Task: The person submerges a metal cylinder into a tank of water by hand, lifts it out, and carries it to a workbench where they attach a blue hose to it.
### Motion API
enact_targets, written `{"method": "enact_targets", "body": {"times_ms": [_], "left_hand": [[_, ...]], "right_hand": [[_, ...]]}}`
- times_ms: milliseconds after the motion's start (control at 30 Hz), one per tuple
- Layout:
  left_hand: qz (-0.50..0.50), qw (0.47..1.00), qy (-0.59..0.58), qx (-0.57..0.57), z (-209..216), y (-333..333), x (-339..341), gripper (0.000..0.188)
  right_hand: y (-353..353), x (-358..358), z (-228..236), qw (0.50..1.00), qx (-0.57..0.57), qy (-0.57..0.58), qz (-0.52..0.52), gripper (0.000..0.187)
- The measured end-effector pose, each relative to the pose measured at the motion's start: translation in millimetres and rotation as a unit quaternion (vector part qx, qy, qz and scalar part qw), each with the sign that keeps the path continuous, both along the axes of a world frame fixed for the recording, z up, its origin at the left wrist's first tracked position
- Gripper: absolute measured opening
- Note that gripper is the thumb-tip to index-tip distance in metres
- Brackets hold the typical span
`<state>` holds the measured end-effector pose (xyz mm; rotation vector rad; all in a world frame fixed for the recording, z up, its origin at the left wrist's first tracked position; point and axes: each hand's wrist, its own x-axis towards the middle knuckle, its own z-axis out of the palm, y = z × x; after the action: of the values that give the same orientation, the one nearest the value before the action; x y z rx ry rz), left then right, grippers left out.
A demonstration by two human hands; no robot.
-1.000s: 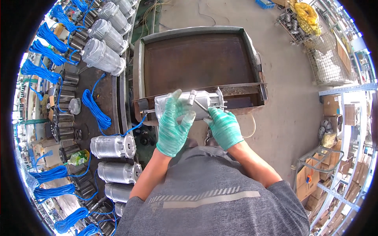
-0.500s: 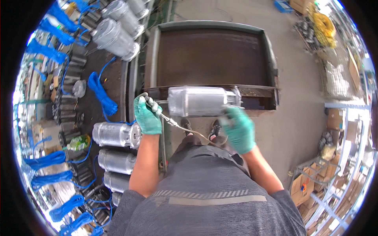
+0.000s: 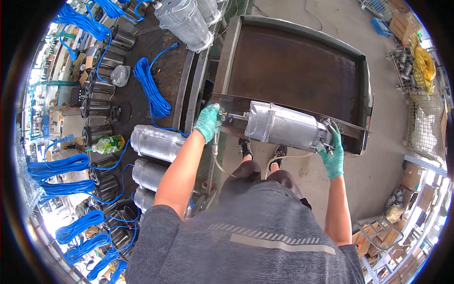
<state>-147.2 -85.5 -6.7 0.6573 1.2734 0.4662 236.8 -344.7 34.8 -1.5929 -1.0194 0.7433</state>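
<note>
A silver metal cylindrical housing [image 3: 289, 125] lies across the near edge of the large rusty metal tray [image 3: 241, 57], tilted slightly down to the right. A thin rod sticks out of its left end. In a green glove, my left hand [image 3: 208, 124] is closed round a metal hose fitting beside the rod's tip. From it a thin clear hose [image 3: 218, 163] hangs down and loops past my knees toward the housing's right end. There my gloved right hand [image 3: 332, 154] grips the end flange, its fingers curled over the far side. A small brass fitting shows by its fingers.
Left of me a dark workbench [image 3: 158, 38] carries blue cable coils [image 3: 150, 90], several dark metal cylinders and a green-labelled bottle [image 3: 109, 144]. More silver housings [image 3: 156, 142] line its near edge. At right stand wire baskets [image 3: 421, 123], a yellow bundle [image 3: 422, 61] and shelving with cartons.
My right hand has come from in front of the housing to its right end and grips it. The hose fitting now hangs downward at my left hand. The whole view has turned and shifted.
</note>
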Motion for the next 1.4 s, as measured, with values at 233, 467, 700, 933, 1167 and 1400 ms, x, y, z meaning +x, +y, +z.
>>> {"method": "enact_targets", "body": {"times_ms": [233, 467, 700, 933, 1167, 1400], "left_hand": [[-0.024, 0.998, -0.051, -0.011, 6, -3, -4, 0.021], [-0.052, 0.998, -0.029, -0.018, 8, 2, -2, 0.02], [-0.09, 0.995, 0.032, 0.004, 10, 3, 6, 0.022], [-0.093, 0.995, 0.043, 0.001, 14, 3, 9, 0.023], [-0.083, 0.996, 0.042, -0.002, 17, 3, 11, 0.022], [-0.088, 0.995, 0.036, -0.002, 18, 4, 11, 0.021]], "right_hand": [[6, -16, -10, 0.995, 0.001, 0.052, -0.083, 0.038], [4, -17, -11, 0.992, -0.016, 0.09, -0.086, 0.038], [7, -20, -8, 0.989, -0.026, 0.115, -0.094, 0.041], [9, -23, -8, 0.987, -0.016, 0.127, -0.096, 0.041], [10, -22, -12, 0.984, -0.012, 0.142, -0.104, 0.042], [10, -23, -4, 0.989, -0.029, 0.107, -0.097, 0.043]]}}
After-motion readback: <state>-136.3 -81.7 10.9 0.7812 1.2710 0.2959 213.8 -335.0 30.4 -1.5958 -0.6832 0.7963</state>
